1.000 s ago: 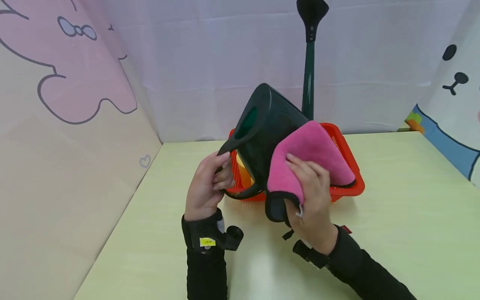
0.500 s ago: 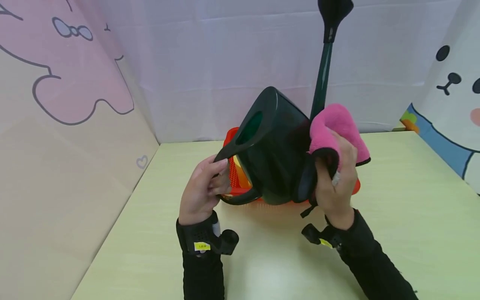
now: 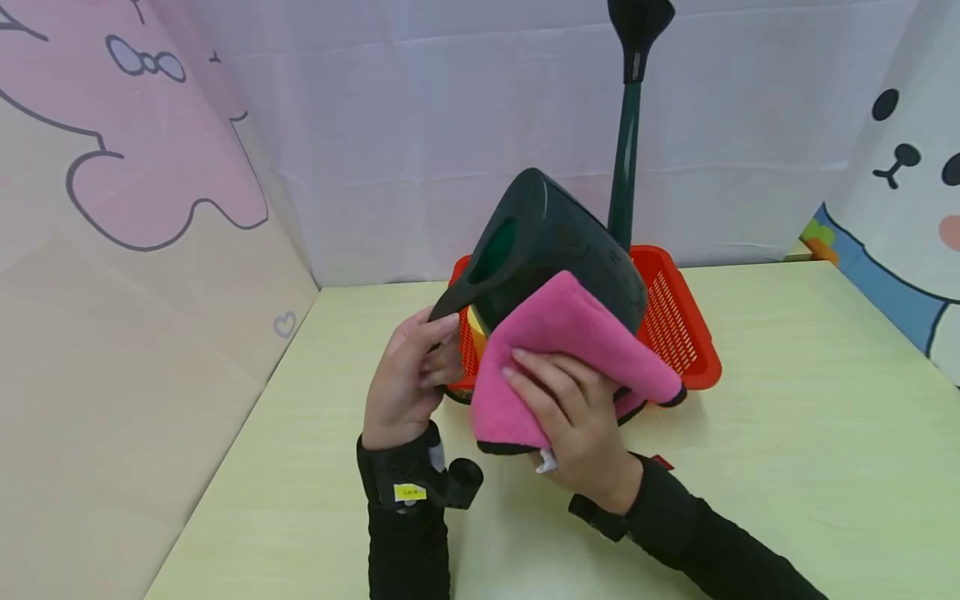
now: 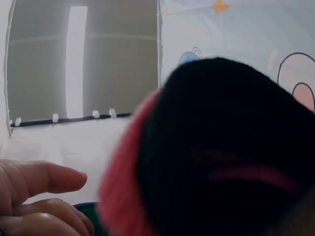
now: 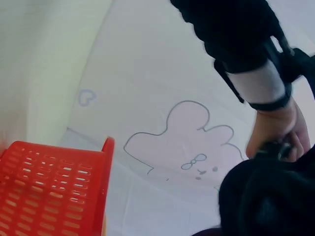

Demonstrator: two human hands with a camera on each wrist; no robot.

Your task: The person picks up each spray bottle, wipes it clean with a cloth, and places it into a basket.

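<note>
My left hand (image 3: 408, 379) grips the handle of a dark green watering can (image 3: 585, 246), held tilted in the air with its long spout and black sprinkler head rising behind. Against the can's near side, my right hand (image 3: 581, 421) holds a pink cloth (image 3: 555, 321) with black edging. The right fingers lie spread over the cloth, with the thumb hidden beneath. The left wrist view shows the cloth (image 4: 120, 189), blurred and mostly dark, to the right of my left hand (image 4: 39, 196). The handle's lower part is largely covered by the cloth in the head view.
A red plastic basket (image 3: 697, 354) stands on the pale table (image 3: 810, 433) behind the can. Something yellow-orange (image 3: 477, 333) is partly visible inside it. A white curtain (image 3: 420, 125) hangs at the back, with cartoon-printed panels on both sides.
The right hand with the cloth first moved right and up around the can's far end, then came back left and down over its near side. The can tilted slightly and returned; the left hand kept its grip.
</note>
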